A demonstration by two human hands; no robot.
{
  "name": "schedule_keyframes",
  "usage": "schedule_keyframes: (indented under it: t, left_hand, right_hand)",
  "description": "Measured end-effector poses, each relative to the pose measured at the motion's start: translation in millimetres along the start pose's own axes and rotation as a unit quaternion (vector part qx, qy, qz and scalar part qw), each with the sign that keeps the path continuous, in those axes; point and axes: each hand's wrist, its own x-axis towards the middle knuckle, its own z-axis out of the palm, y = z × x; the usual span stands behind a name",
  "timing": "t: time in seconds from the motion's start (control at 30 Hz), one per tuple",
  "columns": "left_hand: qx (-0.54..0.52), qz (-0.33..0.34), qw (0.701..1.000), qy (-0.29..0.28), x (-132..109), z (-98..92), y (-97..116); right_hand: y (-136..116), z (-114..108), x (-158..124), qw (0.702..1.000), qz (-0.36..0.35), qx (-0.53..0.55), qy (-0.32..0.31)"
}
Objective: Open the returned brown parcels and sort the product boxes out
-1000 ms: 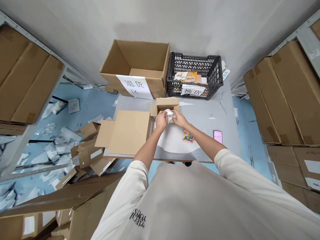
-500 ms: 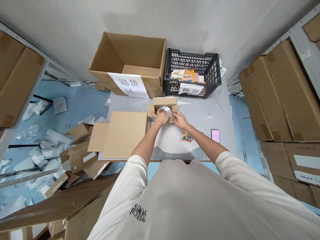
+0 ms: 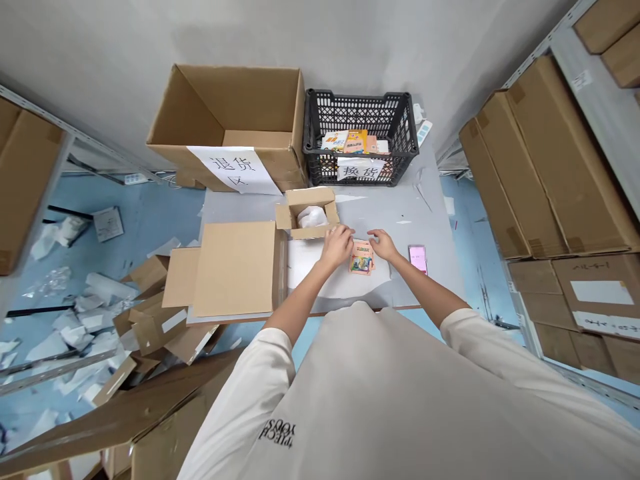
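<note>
A small open cardboard box stands on the table with its flaps up, white crumpled paper lying inside. Just in front and to its right, orange-and-pink packets with a colourful picture lie stacked on a white sheet. My left hand is at the packets' upper left, fingers bent and apart, holding nothing that I can see. On the other side my right hand hovers near their upper right corner, open, fingers reaching inward.
A large open carton and a black plastic crate with colourful packs stand at the back. A closed cardboard box sits at left, a phone at right. Stacked cartons line the right shelf; paper scraps litter the left floor.
Both hands have left the small box, where they were on the white paper, and come back towards the packets. The view has shifted to the right.
</note>
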Motion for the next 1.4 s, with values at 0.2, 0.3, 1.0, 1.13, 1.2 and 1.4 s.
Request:
schedule_keyframes:
  t: [0.2, 0.3, 1.0, 1.13, 1.2, 1.4]
  left_hand:
    - [-0.096, -0.127, 0.981, -0.112, -26.9, 91.4, 6.5]
    - [-0.126, -0.238, 0.955, -0.125, -37.5, 120.1, -0.1]
    - [-0.353, -0.37, 0.859, -0.023, -63.0, 141.0, 5.7]
    - [-0.402, -0.327, 0.855, 0.004, -55.2, 122.2, 12.3]
    - [-0.431, -0.306, 0.849, 0.017, -49.9, 110.6, 15.0]
    - [-0.353, -0.305, 0.879, 0.098, -34.2, 84.3, 31.3]
  right_hand:
    - [39.7, 17.2, -47.6, 0.991, 0.103, 0.076, -0.045]
    - [51.4, 30.6, -66.9, 0.984, 0.123, 0.112, -0.063]
    - [48.6, 20.4, -99.8, 0.936, 0.234, 0.249, -0.079]
    - [37.1, -0.4, -96.1, 0.935, 0.207, 0.28, -0.059]
    - [28.5, -11.2, -93.5, 0.936, 0.195, 0.29, -0.042]
    - [-4.0, -31.3, -89.2, 0.95, 0.11, 0.293, 0.016]
